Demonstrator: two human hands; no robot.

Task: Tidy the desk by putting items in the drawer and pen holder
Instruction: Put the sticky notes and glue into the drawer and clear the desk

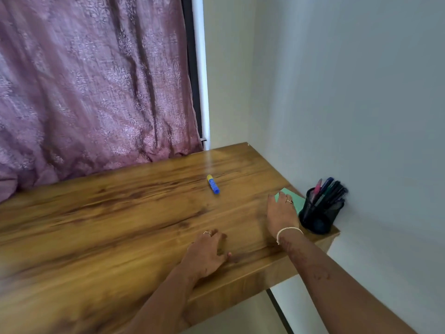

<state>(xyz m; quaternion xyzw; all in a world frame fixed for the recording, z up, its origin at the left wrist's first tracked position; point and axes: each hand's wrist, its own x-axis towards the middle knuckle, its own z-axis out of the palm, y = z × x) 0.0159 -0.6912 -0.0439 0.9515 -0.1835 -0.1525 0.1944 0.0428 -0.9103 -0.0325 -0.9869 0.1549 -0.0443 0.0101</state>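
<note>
Right of centre in the frame, flat on the desk (120, 213) and just beside the black mesh pen holder (317, 216): a pale green note pad (296, 200), half covered by the right hand (280, 213). Fingers (288, 200) laid across the top, thumb at the left edge; impossible to tell whether already pinching or only pressing down. Probably the step of taking up the pad for the drawer. Next: close thumb and fingers on the edges, lift clear without knocking the holder, then find the drawer, nowhere in view.

Holder already stocked with pens (328, 190), at the desk's right corner against the wall (361, 92). Further up and left, near the middle of the frame: a blue glue stick (213, 184) with a yellow cap, lying alone, well apart from both hands; likely next in line. Lower centre: left hand (207, 251) resting on the wood near the front edge, fingers loosely curled, holding nothing.

Desk of glossy brown wood grain. Upper left filled by a mauve patterned curtain (84, 80); white upright strip (201, 68) beside it; plain pale wall across the right.
</note>
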